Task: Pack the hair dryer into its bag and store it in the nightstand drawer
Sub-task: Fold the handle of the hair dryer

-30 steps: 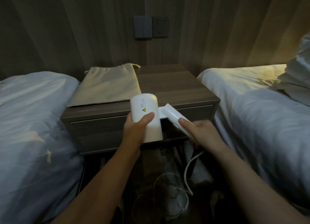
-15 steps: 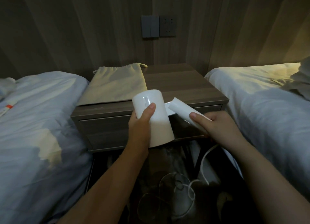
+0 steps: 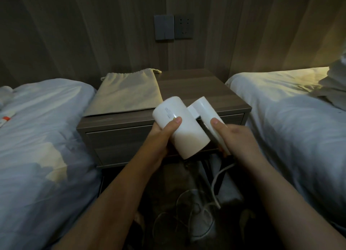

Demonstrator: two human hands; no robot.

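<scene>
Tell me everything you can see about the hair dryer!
The hair dryer is white and looks like smooth plastic. It has a fat round barrel with a small label, and a handle bent close alongside. The left hand grips the barrel, the right hand holds the handle. A white cord hangs towards the floor. It is held up before the nightstand.

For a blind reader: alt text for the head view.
The left hand grips the barrel of a white hair dryer, the right hand its handle, before a nightstand. A beige bag lies flat on top; the drawer is closed.
</scene>
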